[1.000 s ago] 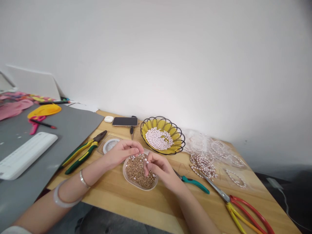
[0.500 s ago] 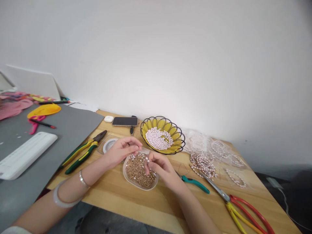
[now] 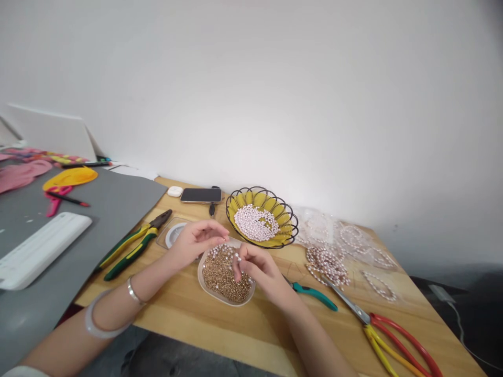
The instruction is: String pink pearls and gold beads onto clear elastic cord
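Observation:
Above a clear plastic tub (image 3: 201,280) of small gold beads (image 3: 223,275), both hands are held close together. My right hand (image 3: 259,267) pinches a couple of white pearl beads (image 3: 238,257) between thumb and forefinger. My left hand (image 3: 200,240) has its thumb and fingertips brought together over the tub's far left edge; a tiny speck shows at the tips, too small to name. Some white beads lie scattered among the gold ones. Just behind the tub stands a black wire basket (image 3: 295,225) lined in yellow, with white pearl beads (image 3: 255,222) inside.
Left of the tub lie green-yellow pliers (image 3: 135,243) and a white spool (image 3: 173,234). Rightward are teal-handled pliers (image 3: 316,296), large scissors (image 3: 365,317), heaped bead strands (image 3: 328,267) and bagged strands (image 3: 353,238). A phone (image 3: 201,195) rests near the wall (image 3: 275,94).
My left hand has drawn slightly left, and its fingertips have come down a little. My right hand stays almost in place, still pinching the pearl beads.

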The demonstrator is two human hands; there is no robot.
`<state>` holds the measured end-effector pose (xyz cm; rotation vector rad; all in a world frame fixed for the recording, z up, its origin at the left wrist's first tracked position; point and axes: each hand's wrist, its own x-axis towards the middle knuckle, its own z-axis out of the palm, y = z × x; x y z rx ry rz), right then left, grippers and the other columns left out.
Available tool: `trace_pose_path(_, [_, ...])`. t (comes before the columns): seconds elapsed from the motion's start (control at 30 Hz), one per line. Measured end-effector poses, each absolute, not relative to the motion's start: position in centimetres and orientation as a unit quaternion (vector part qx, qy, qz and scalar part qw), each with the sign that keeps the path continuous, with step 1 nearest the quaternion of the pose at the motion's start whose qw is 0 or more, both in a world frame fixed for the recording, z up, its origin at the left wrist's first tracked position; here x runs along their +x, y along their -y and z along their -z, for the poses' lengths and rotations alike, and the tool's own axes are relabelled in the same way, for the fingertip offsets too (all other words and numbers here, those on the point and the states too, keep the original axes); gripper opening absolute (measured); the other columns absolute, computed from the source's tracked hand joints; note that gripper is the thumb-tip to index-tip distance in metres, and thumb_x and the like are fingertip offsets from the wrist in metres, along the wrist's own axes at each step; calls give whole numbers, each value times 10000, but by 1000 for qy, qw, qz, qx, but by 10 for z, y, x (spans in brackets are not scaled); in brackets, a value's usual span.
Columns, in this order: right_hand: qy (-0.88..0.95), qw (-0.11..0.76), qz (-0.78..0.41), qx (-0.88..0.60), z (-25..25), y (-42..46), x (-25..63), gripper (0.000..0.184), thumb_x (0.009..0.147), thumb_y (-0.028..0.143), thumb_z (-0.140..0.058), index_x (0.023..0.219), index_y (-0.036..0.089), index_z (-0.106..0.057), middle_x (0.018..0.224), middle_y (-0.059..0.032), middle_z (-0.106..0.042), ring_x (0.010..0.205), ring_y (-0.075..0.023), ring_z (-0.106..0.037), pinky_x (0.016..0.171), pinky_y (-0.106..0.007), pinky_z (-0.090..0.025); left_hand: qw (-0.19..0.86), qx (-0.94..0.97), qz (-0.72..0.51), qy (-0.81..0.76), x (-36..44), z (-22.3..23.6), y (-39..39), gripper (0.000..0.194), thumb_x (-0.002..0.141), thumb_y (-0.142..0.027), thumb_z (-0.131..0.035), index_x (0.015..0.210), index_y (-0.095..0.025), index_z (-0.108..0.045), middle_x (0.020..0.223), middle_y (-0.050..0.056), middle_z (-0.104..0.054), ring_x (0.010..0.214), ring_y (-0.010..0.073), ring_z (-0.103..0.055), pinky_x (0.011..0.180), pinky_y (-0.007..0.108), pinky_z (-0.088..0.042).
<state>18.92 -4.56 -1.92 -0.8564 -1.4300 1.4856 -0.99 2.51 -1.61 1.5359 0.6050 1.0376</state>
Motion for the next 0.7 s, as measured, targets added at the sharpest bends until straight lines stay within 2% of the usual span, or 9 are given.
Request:
trace_pose_path(0.23, [577,436,-596,-347,20,46,190,324,922,437,-606,729,199,-500,666,4,-590,648,-154,-502,682,-291,-388,503,693,-455,-244,-12,16,-24,86,816,-139,-709,891,-176,-729,845,44,-754,801,154,-709,763,277,-581])
trace_pose_path(0.47, [576,435,-597,-350,19,46,190,337,923,459,-607,725,206,-502,666,2,-587,648,-159,-497,678,-297,-388,491,704,-447,-251,-12,15,-24,75,841,-214,-717,899,-168,-722,853,64,-751,819,179,-704,782,321,-588])
trace_pose_path(0.7, [581,433,-595,-348,19,46,190,348,922,469,-602,723,206,-490,663,4,-581,642,-155,-493,670,-293,-384,488,708,-451,-239,-12,16,-23,67,855,-213,-712,906,-171,-724,846,59,-744,813,172,-697,778,305,-576])
